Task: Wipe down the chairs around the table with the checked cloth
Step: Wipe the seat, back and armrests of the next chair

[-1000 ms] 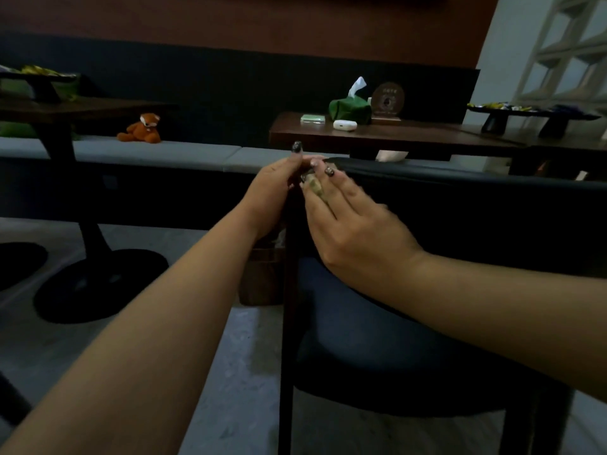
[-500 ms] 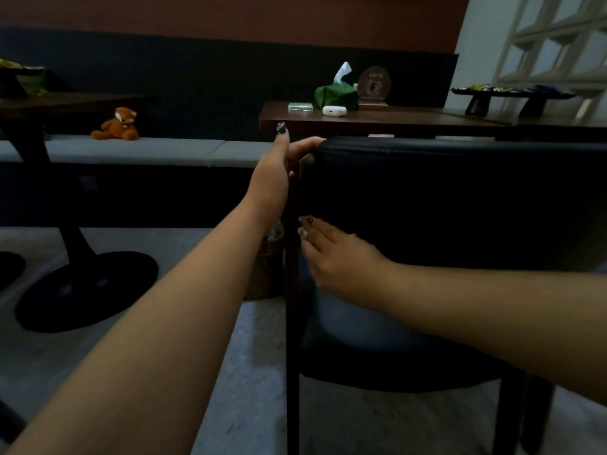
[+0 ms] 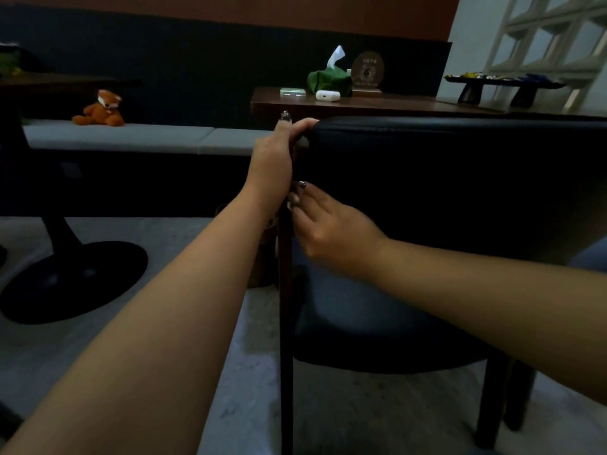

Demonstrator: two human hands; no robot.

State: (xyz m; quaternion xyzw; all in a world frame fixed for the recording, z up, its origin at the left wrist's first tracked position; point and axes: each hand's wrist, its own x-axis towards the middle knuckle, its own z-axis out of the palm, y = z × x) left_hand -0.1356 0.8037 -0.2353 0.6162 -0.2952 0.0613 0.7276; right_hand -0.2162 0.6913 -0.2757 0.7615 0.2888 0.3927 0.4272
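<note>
A dark chair (image 3: pixel 453 178) with a black padded backrest stands right in front of me, its back toward me. My left hand (image 3: pixel 274 159) grips the top left corner of the backrest, thumb over the top edge and forefinger lifted. Lower down, my right hand (image 3: pixel 325 224) is at the backrest's left edge by the wooden post (image 3: pixel 285 339), fingers pinching there. Only a pale scrap of the cloth (image 3: pixel 293 201) shows at those fingertips; the rest is hidden under the hand.
Behind the chair is a wooden table (image 3: pixel 394 105) with a green tissue holder (image 3: pixel 328 78), a white case and a round plaque. A grey bench (image 3: pixel 131 136) with a fox toy (image 3: pixel 101 108) runs along the wall. A pedestal table base (image 3: pixel 72 280) stands on the floor at left.
My right hand dropped from the backrest's top corner down its left edge, then came slightly back up. My left hand kept its hold on the top corner.
</note>
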